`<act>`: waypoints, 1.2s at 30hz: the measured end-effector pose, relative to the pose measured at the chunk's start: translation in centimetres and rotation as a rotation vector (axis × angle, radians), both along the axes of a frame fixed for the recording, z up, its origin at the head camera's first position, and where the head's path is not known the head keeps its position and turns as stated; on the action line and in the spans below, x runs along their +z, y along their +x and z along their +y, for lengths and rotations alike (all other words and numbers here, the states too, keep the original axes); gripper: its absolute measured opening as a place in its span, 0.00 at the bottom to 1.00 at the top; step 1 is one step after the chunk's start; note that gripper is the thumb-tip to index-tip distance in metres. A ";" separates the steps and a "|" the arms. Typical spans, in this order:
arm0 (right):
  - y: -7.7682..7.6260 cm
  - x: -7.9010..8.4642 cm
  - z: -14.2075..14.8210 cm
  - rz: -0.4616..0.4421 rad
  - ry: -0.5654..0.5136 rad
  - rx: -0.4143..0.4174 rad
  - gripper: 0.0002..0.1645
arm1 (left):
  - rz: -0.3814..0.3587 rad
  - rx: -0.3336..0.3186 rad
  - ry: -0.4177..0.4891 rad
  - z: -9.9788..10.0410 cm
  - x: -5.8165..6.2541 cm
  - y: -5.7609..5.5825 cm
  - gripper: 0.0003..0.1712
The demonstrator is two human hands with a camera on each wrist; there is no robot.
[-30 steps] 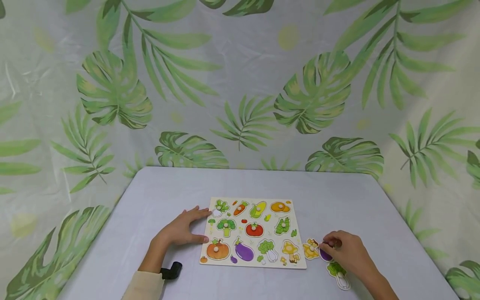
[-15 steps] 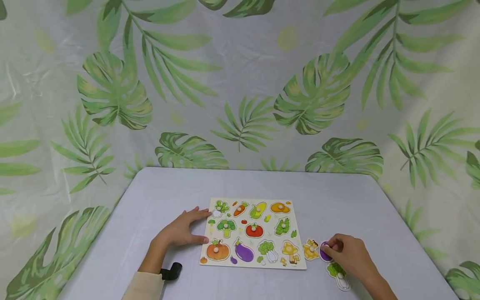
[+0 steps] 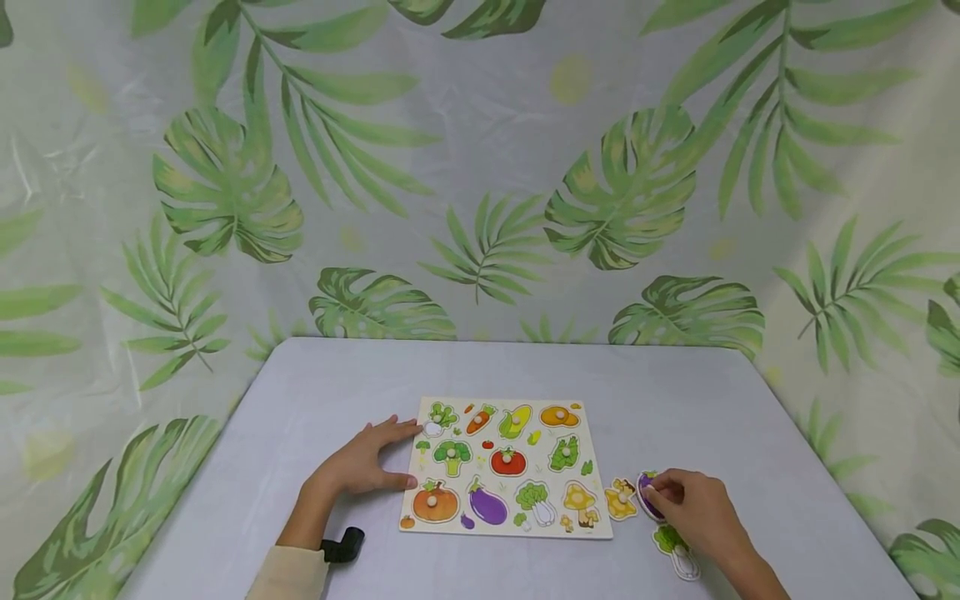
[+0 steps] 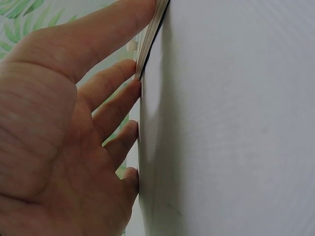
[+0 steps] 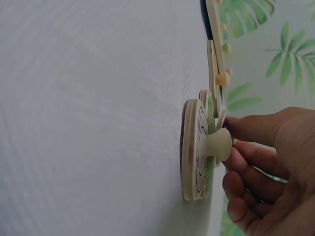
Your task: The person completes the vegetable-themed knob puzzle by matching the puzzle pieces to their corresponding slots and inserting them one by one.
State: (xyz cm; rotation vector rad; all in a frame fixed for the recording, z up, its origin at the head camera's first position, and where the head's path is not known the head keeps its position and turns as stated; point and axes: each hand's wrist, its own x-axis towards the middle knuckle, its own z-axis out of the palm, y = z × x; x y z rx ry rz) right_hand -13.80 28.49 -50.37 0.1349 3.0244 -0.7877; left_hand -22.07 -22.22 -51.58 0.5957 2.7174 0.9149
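Observation:
My left hand (image 3: 367,458) lies at the left edge of a wooden vegetable puzzle board (image 3: 467,442), thumb and fingers spread and touching that edge. In the left wrist view, straight fingertips (image 4: 133,69) meet the board's side. Right of the board, my right hand (image 3: 693,504) pinches an eggplant puzzle piece (image 3: 645,483) between thumb and fingers; the hand covers part of it. A mushroom piece (image 3: 621,500) lies between board and eggplant. The bok choy piece (image 3: 678,554) lies below my fingers, its knob (image 5: 220,145) near them in the right wrist view.
Pieces with knobs, such as the tomato (image 3: 509,460) and pumpkin (image 3: 435,502), sit in the board. Eggplant, bok choy and mushroom pictures without knobs fill its lower row. A black fitting (image 3: 343,546) is at the left wrist. A leaf-patterned curtain (image 3: 510,167) hangs behind the white table (image 3: 337,375).
The eggplant piece has turned and shifted slightly upward in my right hand's pinch, showing its green top. My left hand stays on the board's edge.

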 end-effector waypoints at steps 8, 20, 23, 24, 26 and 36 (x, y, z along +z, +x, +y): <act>0.1 0.3 -0.6 0.020 -0.007 0.004 0.11 | 0.004 -0.001 0.003 0.0 -0.1 0.1 0.50; 0.1 0.7 -1.5 0.057 -0.019 0.014 0.14 | 0.007 -0.003 0.003 0.0 0.0 0.1 0.50; 0.0 0.8 -1.8 0.054 -0.025 0.022 0.14 | 0.004 -0.001 -0.003 -0.1 0.0 0.1 0.50; -0.1 0.9 -1.9 0.061 -0.031 0.031 0.14 | 0.003 0.001 -0.005 -0.1 0.0 0.0 0.50; -0.2 0.9 -2.2 0.087 -0.039 0.050 0.13 | 0.002 0.002 -0.005 -0.1 0.0 0.0 0.50; -0.9 1.8 -4.2 0.162 -0.064 0.089 0.09 | 0.004 -0.013 -0.008 -0.3 -0.1 0.0 0.50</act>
